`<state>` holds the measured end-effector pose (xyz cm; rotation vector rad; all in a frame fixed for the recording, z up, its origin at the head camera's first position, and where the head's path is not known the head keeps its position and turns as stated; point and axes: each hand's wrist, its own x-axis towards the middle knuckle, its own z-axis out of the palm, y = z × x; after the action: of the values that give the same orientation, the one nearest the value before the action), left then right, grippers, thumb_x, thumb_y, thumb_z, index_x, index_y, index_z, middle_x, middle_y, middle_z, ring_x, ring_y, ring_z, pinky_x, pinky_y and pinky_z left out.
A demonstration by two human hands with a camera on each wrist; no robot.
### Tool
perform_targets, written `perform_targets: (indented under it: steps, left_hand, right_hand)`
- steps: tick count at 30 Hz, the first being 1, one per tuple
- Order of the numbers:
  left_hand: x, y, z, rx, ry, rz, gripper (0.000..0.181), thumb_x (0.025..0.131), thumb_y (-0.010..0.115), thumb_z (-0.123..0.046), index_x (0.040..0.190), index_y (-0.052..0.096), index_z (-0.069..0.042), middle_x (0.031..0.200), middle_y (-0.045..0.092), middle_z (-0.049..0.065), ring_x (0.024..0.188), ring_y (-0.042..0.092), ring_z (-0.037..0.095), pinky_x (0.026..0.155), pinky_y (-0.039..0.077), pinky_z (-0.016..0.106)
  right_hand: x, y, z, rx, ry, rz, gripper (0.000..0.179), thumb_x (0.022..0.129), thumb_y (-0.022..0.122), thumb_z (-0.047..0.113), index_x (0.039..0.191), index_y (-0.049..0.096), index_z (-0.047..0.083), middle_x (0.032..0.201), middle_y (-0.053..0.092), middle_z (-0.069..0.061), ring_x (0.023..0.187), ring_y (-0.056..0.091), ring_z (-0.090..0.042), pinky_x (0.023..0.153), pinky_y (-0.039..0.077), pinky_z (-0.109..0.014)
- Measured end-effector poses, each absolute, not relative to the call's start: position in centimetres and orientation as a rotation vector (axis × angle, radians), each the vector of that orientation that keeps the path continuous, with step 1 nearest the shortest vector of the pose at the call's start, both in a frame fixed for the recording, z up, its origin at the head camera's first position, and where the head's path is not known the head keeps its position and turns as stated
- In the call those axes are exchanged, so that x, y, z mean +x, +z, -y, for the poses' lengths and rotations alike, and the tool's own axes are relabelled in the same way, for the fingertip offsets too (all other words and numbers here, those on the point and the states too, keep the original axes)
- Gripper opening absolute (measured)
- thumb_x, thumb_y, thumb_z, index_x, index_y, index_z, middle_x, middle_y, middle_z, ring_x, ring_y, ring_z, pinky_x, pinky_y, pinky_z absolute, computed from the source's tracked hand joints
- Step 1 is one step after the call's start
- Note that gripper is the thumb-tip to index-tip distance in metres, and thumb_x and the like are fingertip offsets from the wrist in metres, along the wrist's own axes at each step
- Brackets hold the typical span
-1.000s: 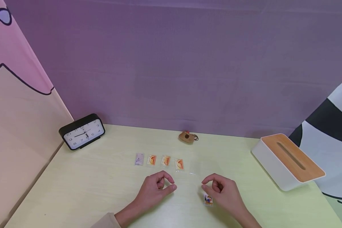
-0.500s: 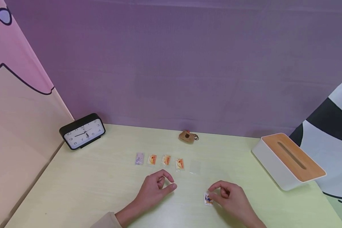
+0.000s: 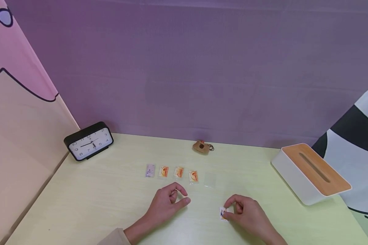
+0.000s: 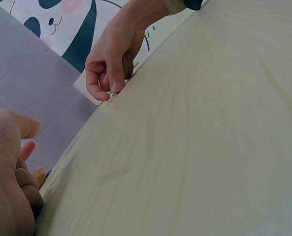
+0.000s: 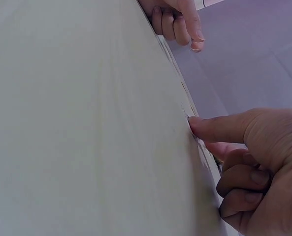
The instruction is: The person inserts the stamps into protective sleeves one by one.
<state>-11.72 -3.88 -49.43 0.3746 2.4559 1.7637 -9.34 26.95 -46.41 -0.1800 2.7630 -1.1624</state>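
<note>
My right hand [image 3: 246, 214] pinches a small stamp [image 3: 222, 213] with thumb and index finger, low over the table. White-bordered with a coloured picture, the stamp is partly covered by the thumb; in the left wrist view a pale edge shows at the right hand's [image 4: 111, 64] fingertips. To the left, my left hand [image 3: 167, 202] rests near the table with index finger and thumb bent toward each other, nothing between them. Beyond the hands lies a row of little clear sleeves: a purple one [image 3: 150, 170], several orange-printed ones [image 3: 193, 176], and a plain transparent sleeve [image 3: 210, 179] at the right end.
A black-framed clock [image 3: 89, 141] stands at the back left of the pale table [image 3: 110, 197]. Near the purple backdrop sits a small brown pouch [image 3: 201, 147] with a ring. On the right is a white tissue box [image 3: 309, 173] with a wooden lid.
My right hand has moved slightly right and down, from above the stamp to its top right edge, and thumb and index finger have taken it. The left hand stays in place.
</note>
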Motion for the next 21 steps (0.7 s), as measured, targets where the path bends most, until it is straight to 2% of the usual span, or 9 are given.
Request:
perform_targets:
  steps: [8,13,21]
  left_hand:
    - [-11.7,-49.5,3.9,0.385,1.781,-2.435,0.018,0.096,0.088,-0.029,0.103,0.075,-0.019,0.066,0.028,-0.01,0.065,0.031,0.004,0.07,0.037,0.024]
    - [-11.8,-49.6,3.8,0.389,1.78,-2.441,0.016,0.096,0.088,-0.028,0.102,0.076,-0.018,0.065,0.028,-0.01,0.064,0.031,0.004,0.068,0.037,0.023]
    - [-12.8,-49.6,3.0,0.342,1.754,-2.503,0.008,0.097,0.087,-0.022,0.098,0.08,-0.018,0.063,0.035,-0.011,0.06,0.033,0.005,0.062,0.033,0.024]
  right_hand:
    - [-9.4,-46.4,-27.1,-0.143,-1.199,-2.712,0.026,0.086,0.096,0.017,0.09,0.07,0.016,0.067,0.032,0.008,0.061,0.031,-0.003,0.061,0.033,-0.024]
    - [-9.3,-46.6,-27.0,-0.117,-1.204,-2.744,0.024,0.087,0.096,0.018,0.086,0.072,0.017,0.066,0.032,0.008,0.061,0.031,-0.002,0.064,0.036,-0.024]
    - [-9.2,-47.1,-26.8,-0.162,-1.258,-2.848,0.021,0.087,0.095,0.013,0.084,0.077,0.023,0.064,0.032,0.011,0.061,0.031,0.0,0.063,0.035,-0.023]
